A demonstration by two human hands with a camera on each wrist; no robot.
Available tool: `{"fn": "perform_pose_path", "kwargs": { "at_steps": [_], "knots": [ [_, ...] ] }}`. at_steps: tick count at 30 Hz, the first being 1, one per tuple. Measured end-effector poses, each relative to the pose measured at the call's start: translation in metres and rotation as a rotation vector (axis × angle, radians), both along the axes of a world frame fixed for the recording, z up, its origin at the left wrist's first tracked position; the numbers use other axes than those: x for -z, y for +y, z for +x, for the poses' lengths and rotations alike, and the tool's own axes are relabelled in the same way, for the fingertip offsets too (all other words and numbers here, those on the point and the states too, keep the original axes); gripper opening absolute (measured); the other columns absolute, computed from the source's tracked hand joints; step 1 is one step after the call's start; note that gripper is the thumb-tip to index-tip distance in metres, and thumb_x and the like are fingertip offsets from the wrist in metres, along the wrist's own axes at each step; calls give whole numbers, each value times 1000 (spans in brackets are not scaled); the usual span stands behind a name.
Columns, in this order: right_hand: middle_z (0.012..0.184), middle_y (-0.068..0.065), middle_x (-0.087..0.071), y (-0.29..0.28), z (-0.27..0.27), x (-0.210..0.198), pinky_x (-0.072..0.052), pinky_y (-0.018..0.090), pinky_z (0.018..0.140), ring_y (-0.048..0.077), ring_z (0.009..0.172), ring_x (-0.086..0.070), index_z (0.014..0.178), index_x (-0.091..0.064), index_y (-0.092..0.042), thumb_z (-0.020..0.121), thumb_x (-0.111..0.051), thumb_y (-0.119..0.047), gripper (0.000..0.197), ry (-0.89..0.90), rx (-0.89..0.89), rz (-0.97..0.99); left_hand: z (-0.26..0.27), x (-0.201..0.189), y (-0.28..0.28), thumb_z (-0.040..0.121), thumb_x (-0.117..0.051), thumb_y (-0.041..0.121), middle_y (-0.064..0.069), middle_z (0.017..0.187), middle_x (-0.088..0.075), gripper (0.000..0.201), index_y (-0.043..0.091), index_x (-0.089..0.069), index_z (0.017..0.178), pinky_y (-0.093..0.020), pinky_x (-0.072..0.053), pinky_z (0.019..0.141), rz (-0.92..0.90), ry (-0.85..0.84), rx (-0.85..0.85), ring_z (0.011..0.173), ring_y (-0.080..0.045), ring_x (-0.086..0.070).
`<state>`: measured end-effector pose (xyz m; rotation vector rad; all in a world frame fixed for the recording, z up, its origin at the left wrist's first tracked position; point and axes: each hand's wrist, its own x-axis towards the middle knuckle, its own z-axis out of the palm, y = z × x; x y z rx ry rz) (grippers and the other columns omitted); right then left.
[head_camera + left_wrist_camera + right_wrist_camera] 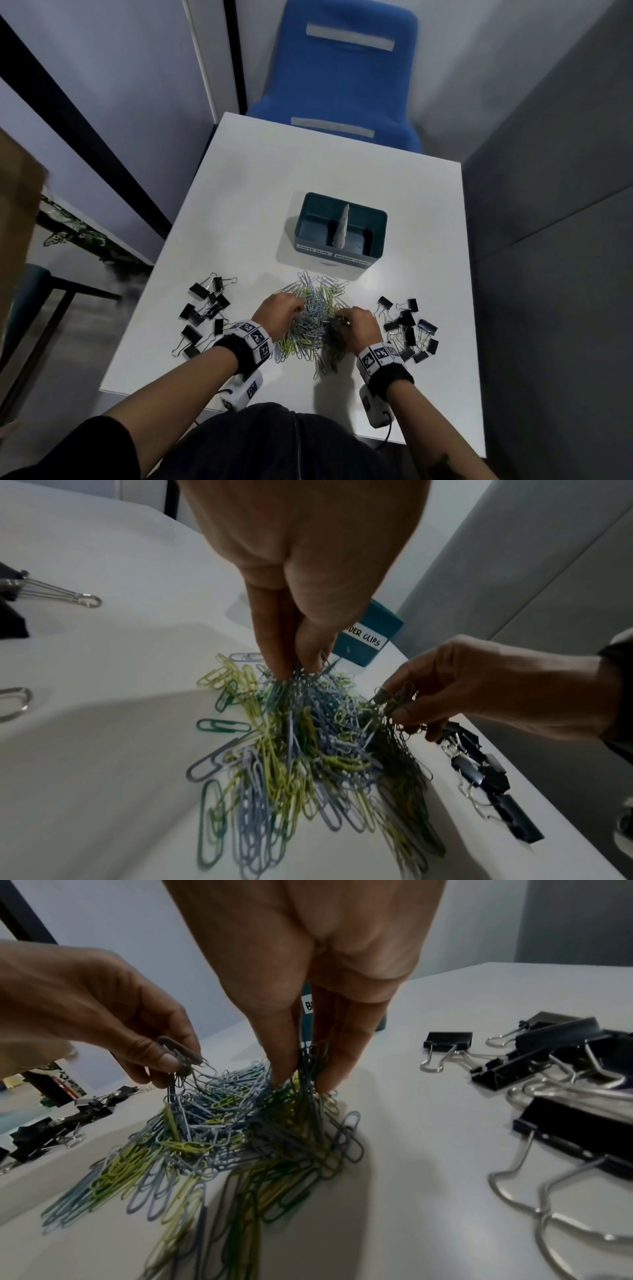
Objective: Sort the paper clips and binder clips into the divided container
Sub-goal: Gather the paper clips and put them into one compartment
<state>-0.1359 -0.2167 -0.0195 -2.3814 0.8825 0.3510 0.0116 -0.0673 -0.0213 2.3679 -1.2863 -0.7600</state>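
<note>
A heap of blue, green and yellow paper clips (315, 318) (291, 750) (222, 1137) lies on the white table (260, 192), near its front. My left hand (284, 308) (294, 669) pinches a hanging bunch of clips at the heap's left side. My right hand (349, 320) (301, 1080) pinches another bunch at its right side. Black binder clips lie in two groups, one on the left (205, 315) and one on the right (409, 329) (565, 1069). The teal divided container (310, 219) stands behind the heap, labelled PAPER CLIPS on the left and BINDER CLIPS on the right; both halves look empty.
A blue chair (342, 85) stands behind the table's far edge. A grey wall (548, 171) runs close along the right side. To the left, below table level, are a dark-framed table (78, 236) and floor. Bare tabletop surrounds the container.
</note>
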Motion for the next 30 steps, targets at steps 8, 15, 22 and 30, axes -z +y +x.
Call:
{"fn": "perform_pose_path", "kwargs": {
  "at_steps": [8,15,22,30],
  "knots": [
    [97,5,-73,-2,-10,-12,-46,23,74,23,87,-67,100,-72,-19,81,-67,-9,23,-61,-21,-19,27,-34,-11,85,-69,10,8,76,-69,10,19,-73,83,-19,-50,63,-66,178,-45,65,-1,-63],
    [86,2,-75,-11,-5,-33,-51,25,74,20,81,-68,89,-75,-19,75,-72,-8,18,-155,-77,-17,68,-117,-43,85,-70,13,7,81,-69,6,14,-73,90,-11,-47,66,-191,173,58,67,8,-61],
    [85,0,-74,-30,12,-71,-49,26,75,18,82,-65,87,-74,-21,77,-75,-15,12,-207,-86,-37,108,-190,-86,83,-72,7,4,74,-70,7,12,-73,86,-16,-53,60,-346,140,-3,61,-5,-67],
    [81,-2,-73,-55,59,-136,-42,12,71,7,72,-60,83,-76,-16,76,-76,-8,12,-345,-111,-41,126,-151,-122,77,-77,12,-1,95,-72,23,15,-72,100,-33,-57,74,-280,53,-106,75,-12,-66]
  ]
}}
